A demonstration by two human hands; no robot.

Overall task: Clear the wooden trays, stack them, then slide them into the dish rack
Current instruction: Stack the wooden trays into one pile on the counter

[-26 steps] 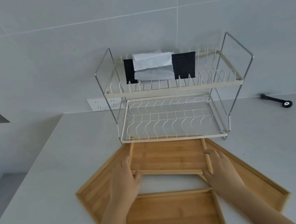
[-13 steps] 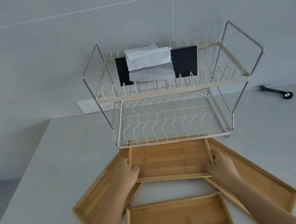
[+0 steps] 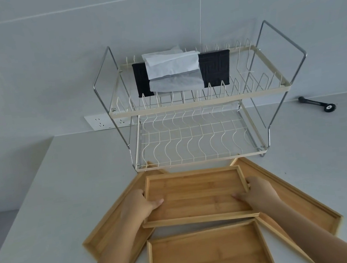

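A small wooden tray is lifted just in front of the two-tier wire dish rack. My left hand grips its left rim and my right hand grips its right rim, thumbs inside. Beneath it lie two long wooden trays, one angled to the left and one angled to the right. Another wooden tray lies flat nearest me, empty.
A black tissue box with white tissue sits on the rack's upper tier. A wall socket is behind the rack's left leg. A black tool lies at the back right of the white counter. The counter's left edge drops off.
The small tray has come out from under the rack's lower tier toward me, held in both hands. My view has moved closer to the rack.
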